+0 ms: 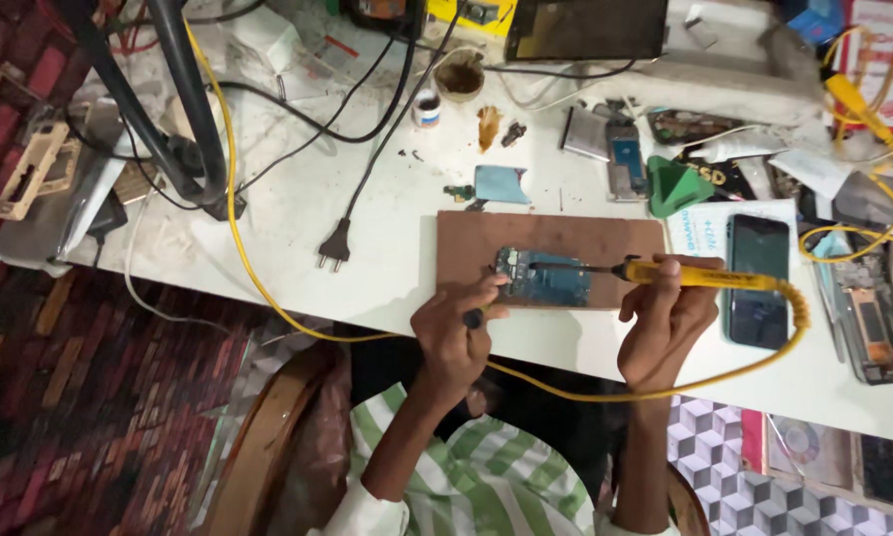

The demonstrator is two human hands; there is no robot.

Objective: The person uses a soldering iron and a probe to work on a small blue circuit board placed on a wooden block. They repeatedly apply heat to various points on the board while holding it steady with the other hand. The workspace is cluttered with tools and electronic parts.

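A blue circuit board [544, 279] lies on a brown wooden board [565, 238] near the table's front edge. My right hand [665, 320] grips a yellow soldering iron [699, 277], whose dark tip reaches left onto the circuit board. My left hand [456, 333] pinches a thin dark tool [474, 318], probably tweezers, whose point touches the circuit board's left end. The iron's yellow cable [258, 288] loops under the table edge and runs up to the back left.
A dark phone [758, 281] lies right of the wooden board, an opened phone [873, 333] beyond it. A green triangular pick [677, 186], phone parts, small jars [427, 107] and a black plug [334, 246] litter the white table [387, 278]. A black stand [183, 119] rises at left.
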